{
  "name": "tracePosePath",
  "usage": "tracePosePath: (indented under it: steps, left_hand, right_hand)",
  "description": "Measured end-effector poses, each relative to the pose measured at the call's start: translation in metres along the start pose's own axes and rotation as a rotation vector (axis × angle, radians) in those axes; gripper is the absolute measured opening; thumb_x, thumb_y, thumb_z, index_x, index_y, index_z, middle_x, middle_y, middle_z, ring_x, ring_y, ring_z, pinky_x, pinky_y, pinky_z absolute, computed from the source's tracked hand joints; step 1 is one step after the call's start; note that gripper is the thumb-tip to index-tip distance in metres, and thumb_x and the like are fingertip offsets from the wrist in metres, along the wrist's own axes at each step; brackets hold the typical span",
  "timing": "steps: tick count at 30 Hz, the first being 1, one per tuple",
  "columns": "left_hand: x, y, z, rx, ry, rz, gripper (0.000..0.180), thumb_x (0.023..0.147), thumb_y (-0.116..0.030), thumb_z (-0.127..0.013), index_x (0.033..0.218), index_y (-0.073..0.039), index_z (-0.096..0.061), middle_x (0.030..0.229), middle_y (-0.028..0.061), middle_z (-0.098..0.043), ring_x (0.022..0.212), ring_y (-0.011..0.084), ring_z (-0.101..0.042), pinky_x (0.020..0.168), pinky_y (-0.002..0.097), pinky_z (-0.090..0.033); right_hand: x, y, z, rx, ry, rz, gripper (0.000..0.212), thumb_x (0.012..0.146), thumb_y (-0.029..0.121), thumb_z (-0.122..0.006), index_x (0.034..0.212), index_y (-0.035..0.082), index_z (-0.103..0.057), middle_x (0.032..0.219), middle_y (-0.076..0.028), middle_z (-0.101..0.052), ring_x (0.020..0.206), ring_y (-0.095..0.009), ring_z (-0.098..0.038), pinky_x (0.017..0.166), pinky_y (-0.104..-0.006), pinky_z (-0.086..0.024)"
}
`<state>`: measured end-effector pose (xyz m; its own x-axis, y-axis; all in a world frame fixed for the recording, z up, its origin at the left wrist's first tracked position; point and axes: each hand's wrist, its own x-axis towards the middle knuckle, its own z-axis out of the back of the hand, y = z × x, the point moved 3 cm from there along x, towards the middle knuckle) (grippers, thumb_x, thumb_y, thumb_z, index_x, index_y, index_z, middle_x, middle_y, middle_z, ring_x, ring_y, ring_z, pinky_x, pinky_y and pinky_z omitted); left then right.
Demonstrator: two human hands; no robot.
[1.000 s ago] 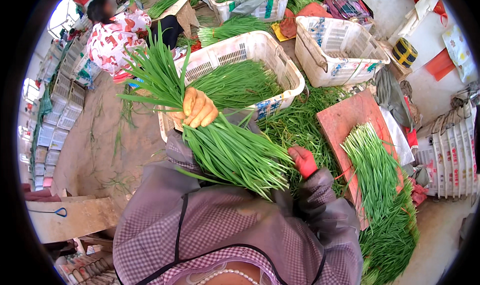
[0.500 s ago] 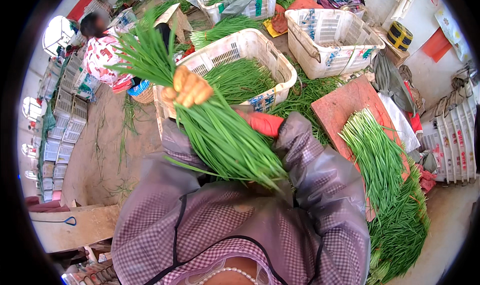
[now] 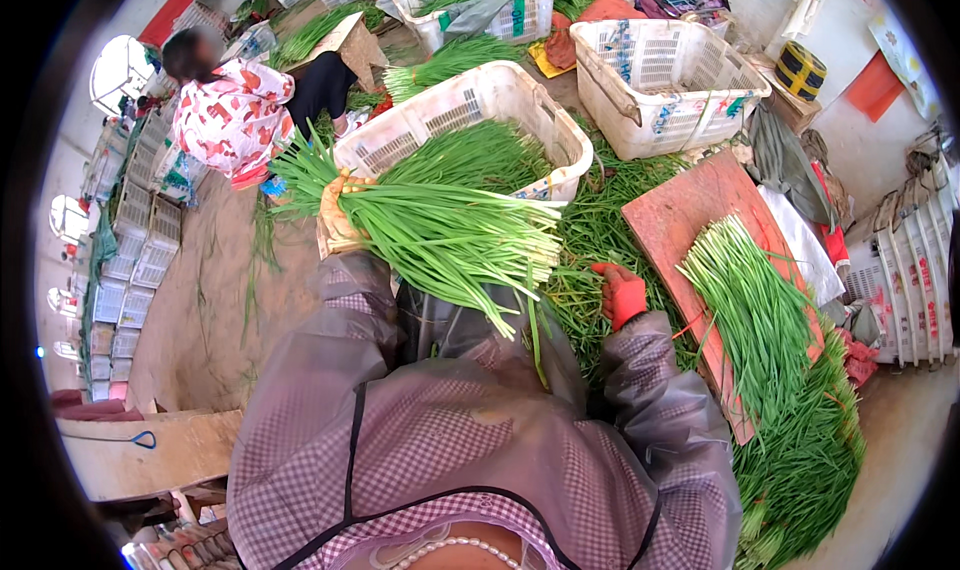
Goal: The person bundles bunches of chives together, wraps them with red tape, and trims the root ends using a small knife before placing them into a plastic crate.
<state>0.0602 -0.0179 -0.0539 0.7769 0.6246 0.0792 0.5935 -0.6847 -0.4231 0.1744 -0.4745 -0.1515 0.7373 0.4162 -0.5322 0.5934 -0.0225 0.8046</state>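
My left hand (image 3: 338,215), in a tan glove, is closed around a thick bunch of garlic chives (image 3: 455,232). Its leafy tips fan out to the left, and the pale cut ends point right over my lap. Off to the right, my right hand (image 3: 624,296) in a red glove hovers beside a heap of loose chives (image 3: 605,225). Its fingers are apart and slightly bent, with nothing visible in them. Behind the bunch stands a white plastic crate (image 3: 575,160) holding more chives (image 3: 480,158).
At my right, a reddish board (image 3: 665,210) bears a neat bundle of chives (image 3: 745,300), with a larger pile (image 3: 800,470) beside it. Another white crate (image 3: 690,120) stands farther back. A co-worker (image 3: 230,120) in a patterned top bends at the left, near stacked crates (image 3: 130,240).
The bunch in my left hand has swung to lie more level, pale ends to the right. My right hand has come away from it toward the loose heap. The co-worker has shifted slightly.
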Motion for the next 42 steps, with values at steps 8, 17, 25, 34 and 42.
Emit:
tracePosePath:
  steps: [8,17,25,34,42]
  left_hand:
    - [0.016,-0.019,0.038,0.062,-0.139,0.045,0.018,0.088,-0.012,-0.058,0.102,-0.001,-0.055,0.065,-0.0006,-0.051,0.059,0.0149,-0.050,0.084,0.0409,-0.049]
    - [0.001,0.003,0.000,0.081,-0.025,-0.024,0.015,0.087,-0.012,-0.056,0.097,-0.001,-0.056,0.066,-0.0017,-0.048,0.063,0.0141,-0.049,0.086,0.0371,-0.047]
    - [-0.001,-0.006,0.017,0.001,0.058,0.026,0.018,0.091,-0.011,-0.052,0.104,0.000,-0.056,0.074,0.0000,-0.055,0.073,0.0159,-0.055,0.095,0.0393,-0.043]
    - [-0.011,-0.006,0.018,-0.037,0.096,0.014,0.020,0.091,-0.011,-0.051,0.107,0.000,-0.055,0.075,0.0005,-0.056,0.075,0.0169,-0.056,0.095,0.0389,-0.044]
    - [-0.015,0.013,-0.019,0.072,0.030,-0.045,0.019,0.088,-0.011,-0.054,0.105,-0.003,-0.055,0.075,0.0005,-0.055,0.078,0.0174,-0.056,0.095,0.0386,-0.044]
  right_hand:
    - [-0.049,0.016,-0.087,0.050,0.237,-0.109,0.048,0.092,0.029,-0.061,0.131,0.006,-0.047,0.065,0.005,-0.048,0.043,-0.006,-0.035,0.036,-0.0239,-0.024]
    - [-0.039,0.087,-0.096,-0.670,0.134,0.823,0.047,0.081,0.028,-0.073,0.125,0.018,-0.061,0.068,-0.001,-0.064,0.060,-0.013,-0.055,0.058,-0.0306,-0.047]
    - [-0.060,0.091,-0.117,0.000,0.488,0.133,0.009,0.085,0.009,-0.064,0.087,0.000,-0.064,0.053,0.007,-0.044,0.038,-0.004,-0.033,0.039,-0.0222,-0.021]
    - [-0.066,0.108,-0.054,-0.261,0.326,0.110,0.025,0.094,0.024,-0.056,0.100,0.002,-0.066,0.048,0.007,-0.036,0.036,-0.007,-0.030,0.039,-0.0249,-0.025]
    - [0.022,0.098,-0.145,-1.114,0.242,0.534,0.051,0.083,0.049,-0.064,0.101,0.001,-0.070,0.088,-0.022,-0.068,0.084,-0.036,-0.065,0.077,-0.0402,-0.050]
